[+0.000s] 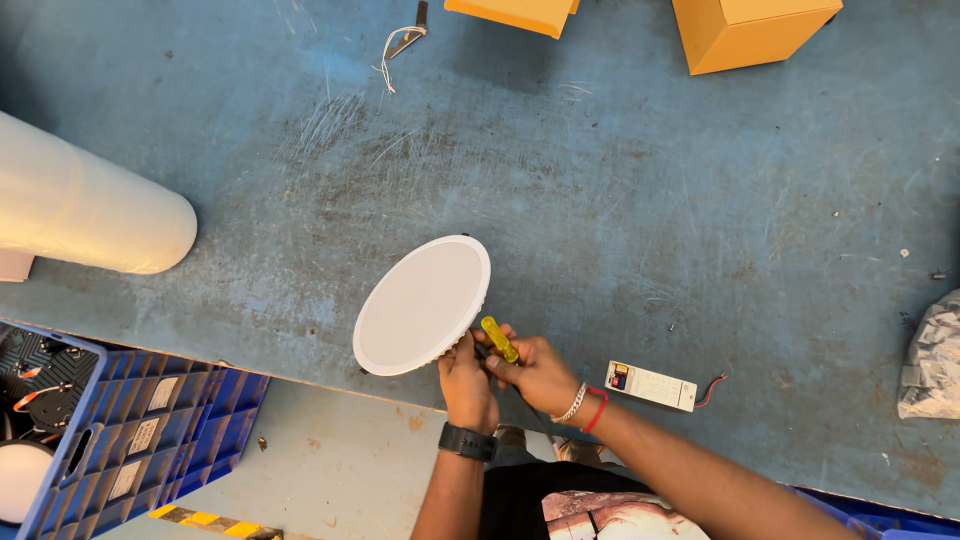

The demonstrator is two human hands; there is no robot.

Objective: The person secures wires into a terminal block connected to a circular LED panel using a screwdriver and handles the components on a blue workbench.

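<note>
The left hand [468,380] grips the round white downlight panel [422,305] at its rim. The right hand [540,372] clasps a yellow-handled screwdriver [499,339], probably at the panel's back edge, beside the left-hand hold.

Two orange-yellow cardboard boxes [752,30] stand at the counter's [620,180] far edge, one [512,14] left of the other. Pale rectangular labels [145,436] sit on the blue crate [190,430] to my lower left. A crumpled silvery wrapper [932,355] lies at the right edge.
</note>
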